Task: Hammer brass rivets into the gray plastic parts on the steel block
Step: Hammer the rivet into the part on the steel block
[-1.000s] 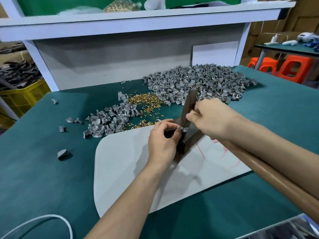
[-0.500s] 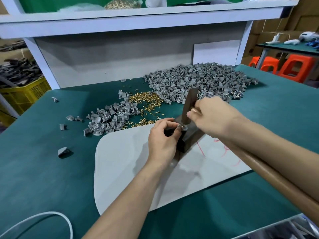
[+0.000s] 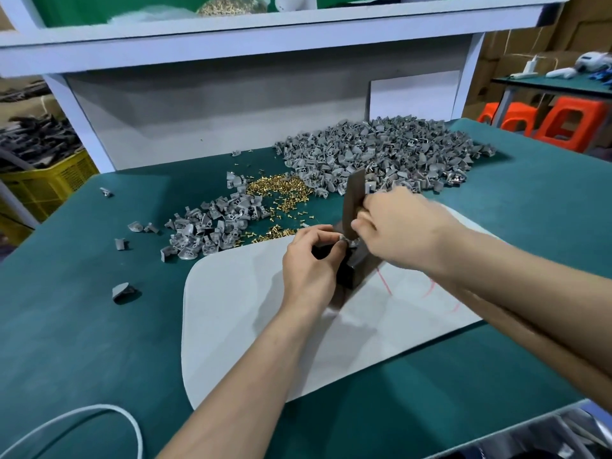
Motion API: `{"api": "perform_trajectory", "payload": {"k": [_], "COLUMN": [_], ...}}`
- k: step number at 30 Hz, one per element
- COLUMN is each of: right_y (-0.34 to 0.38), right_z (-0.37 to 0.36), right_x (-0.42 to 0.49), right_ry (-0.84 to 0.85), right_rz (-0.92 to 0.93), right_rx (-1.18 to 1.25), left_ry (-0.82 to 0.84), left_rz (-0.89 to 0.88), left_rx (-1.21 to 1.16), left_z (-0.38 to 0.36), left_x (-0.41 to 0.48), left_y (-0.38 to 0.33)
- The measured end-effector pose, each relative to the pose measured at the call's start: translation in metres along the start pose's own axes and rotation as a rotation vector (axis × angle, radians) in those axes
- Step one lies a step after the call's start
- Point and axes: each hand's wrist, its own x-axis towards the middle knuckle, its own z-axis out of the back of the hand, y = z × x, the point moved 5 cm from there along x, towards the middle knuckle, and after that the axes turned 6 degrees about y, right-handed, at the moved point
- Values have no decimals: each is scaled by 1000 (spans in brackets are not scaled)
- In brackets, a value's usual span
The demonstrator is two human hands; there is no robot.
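Pinching the gray part [image 3: 346, 241] on the steel block [image 3: 352, 271] in the middle of the bench [image 3: 82, 326] with your left hand [image 3: 308, 260], you grip the hammer [image 3: 354, 195] close to its head in your right hand [image 3: 397, 230], just above and right of the part, its long handle pointing back toward the near right corner.

1. Under your fingers [image 3: 314, 233] lies a white pad [image 3: 251, 326] with rounded corners. Red pen lines [image 3: 385, 283] mark it just right of them.
2. The pad rests on a green table mat [image 3: 82, 342] that spreads out on every side of your fingers.
3. A white cable [image 3: 132, 422] loops near you, well to their left.
4. Far to their left stands a yellow crate [image 3: 49, 183].
5. Beyond them rises a white shelf frame [image 3: 231, 44], with a white panel [image 3: 414, 94] below it.
6. Far to the right and beyond them sit orange stools [image 3: 576, 124].
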Motion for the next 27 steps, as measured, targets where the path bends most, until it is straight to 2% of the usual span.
{"api": "perform_trajectory", "payload": {"k": [5, 8, 11, 15, 18, 22, 25, 27], "right_y": [-4, -2, -4, 2, 4, 8, -6, -22], "right_z": [10, 2, 7, 3, 5, 8, 25, 25], "right_x": [4, 4, 5, 4, 3, 8, 20, 27], "right_ry": [-45, 18, -35, 17, -28, 68, -19, -94], "right_rz": [1, 0, 9, 34, 52, 93, 88, 27], "right_rx": [56, 25, 37, -5, 23, 37, 188, 422], "left_ry": [33, 9, 35, 19, 37, 20, 29, 29], "left_rz": [-14, 22, -14, 3, 11, 33, 28, 15], "left_rx": [48, -49, 54, 7, 22, -11, 87, 117], "left_z": [0, 0, 1, 2, 2, 0, 1, 1], "left_x": [2, -1, 0, -2, -2, -3, -3, -3], "left_y": [1, 1, -2, -4, -5, -7, -7, -9]}}
